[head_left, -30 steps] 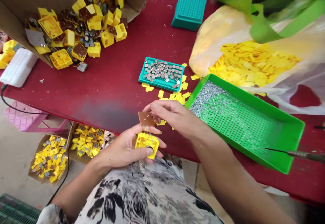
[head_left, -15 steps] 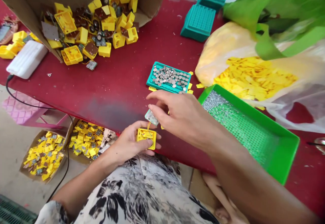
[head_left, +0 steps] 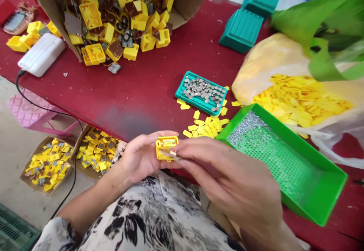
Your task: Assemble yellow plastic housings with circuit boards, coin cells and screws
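Observation:
My left hand [head_left: 140,152] holds a small yellow plastic housing [head_left: 166,142], its open side facing up and metal contacts showing inside. The thumb lies along its far side; other fingers are underneath, partly hidden. My right hand [head_left: 239,175] is closed at the housing's right edge. Between its thumb and fingers is a small circuit board [head_left: 173,153], seen almost edge-on over the near part of the housing. Beyond the hands are loose flat yellow plastic pieces [head_left: 205,126] and a teal tray [head_left: 182,94] bearing many silvery button cells [head_left: 203,90].
A green basket [head_left: 309,201] with small metal parts stands right. Behind it is a bag [head_left: 250,63] of yellow pieces. A cardboard box [head_left: 190,0] of yellow housings lies back left, near a white power bank [head_left: 42,55]. Cartons [head_left: 31,179] sit on the floor left.
My right hand has brought the circuit board down and nearer, over the housing. My left thumb has shifted from inside the housing to its far side. The camera view has turned slightly.

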{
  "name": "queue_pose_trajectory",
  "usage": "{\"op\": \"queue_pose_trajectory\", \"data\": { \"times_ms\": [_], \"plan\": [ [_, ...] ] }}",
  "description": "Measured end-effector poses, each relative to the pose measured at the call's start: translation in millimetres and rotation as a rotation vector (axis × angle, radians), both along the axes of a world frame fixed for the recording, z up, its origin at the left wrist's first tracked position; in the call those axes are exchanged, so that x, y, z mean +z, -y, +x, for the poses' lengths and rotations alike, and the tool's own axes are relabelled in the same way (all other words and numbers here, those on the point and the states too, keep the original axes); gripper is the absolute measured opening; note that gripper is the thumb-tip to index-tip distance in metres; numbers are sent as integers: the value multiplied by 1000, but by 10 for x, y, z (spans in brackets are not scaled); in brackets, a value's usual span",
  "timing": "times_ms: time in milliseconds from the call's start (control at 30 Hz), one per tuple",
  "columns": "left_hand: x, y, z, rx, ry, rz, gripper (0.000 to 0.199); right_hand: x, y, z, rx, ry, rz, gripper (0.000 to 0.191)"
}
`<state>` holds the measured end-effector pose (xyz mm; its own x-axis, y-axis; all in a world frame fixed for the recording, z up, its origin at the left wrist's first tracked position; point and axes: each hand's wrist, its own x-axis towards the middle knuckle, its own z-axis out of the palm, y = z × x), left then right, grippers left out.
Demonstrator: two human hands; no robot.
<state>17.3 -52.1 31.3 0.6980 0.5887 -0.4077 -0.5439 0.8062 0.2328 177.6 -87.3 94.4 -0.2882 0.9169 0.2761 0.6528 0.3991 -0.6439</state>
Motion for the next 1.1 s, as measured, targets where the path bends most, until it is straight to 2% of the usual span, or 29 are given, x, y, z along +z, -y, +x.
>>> {"op": "queue_pose_trajectory", "data": {
  "times_ms": [167, 367, 533, 667, 800, 933, 1100],
  "plan": [
    [134, 27, 11, -52, -150, 83, 20, -8, 186, 136, 128, 37, 4, 30],
    [229, 57, 21, -104, -166, 92, 25, 123, 215, 255, 178, 54, -76, 30],
    [229, 69, 64, -127, -242, 126, 35, 82, 245, 198, 27, 84, -28, 27],
    [205, 81, 64, -165, -258, 146, 35, 47, 240, 162, -106, 169, -14, 13],
    [232, 79, 25, -165, -228, 145, 41, 61, 200, 164, -128, 178, -30, 7],
    [254, 86, 11, -179, -258, 162, 52, 52, 179, 144, -183, 96, 3, 6],
    [250, 107, 31, -177, -286, 219, 47, 13, 193, 117, -223, 66, 42, 5]
  ]
}}
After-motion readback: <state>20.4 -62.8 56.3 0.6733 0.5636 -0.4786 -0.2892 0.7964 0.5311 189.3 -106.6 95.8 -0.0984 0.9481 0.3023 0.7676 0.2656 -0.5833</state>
